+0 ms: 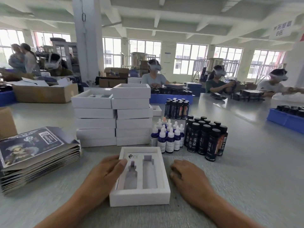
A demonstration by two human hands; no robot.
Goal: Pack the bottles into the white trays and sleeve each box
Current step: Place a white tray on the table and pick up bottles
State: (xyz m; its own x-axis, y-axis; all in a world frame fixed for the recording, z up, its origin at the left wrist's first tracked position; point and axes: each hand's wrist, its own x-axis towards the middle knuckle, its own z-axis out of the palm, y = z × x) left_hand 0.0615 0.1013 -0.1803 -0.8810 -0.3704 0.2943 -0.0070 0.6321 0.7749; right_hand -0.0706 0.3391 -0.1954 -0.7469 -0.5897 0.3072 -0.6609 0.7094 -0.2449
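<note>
A white tray with two empty bottle-shaped slots lies on the table in front of me. My left hand rests against the tray's left edge, thumb over the rim, fingers fairly straight. To the right of the tray, a short gap away, my right hand lies flat on the table and holds nothing. Behind the tray stand several blue dropper bottles with white caps and several tall dark bottles with black caps. A pile of printed flat sleeves lies at the left.
Two stacks of white trays stand behind the front tray. More dark bottles stand farther back. A cardboard box sits at back left, a blue bin at right. Other people work at tables behind.
</note>
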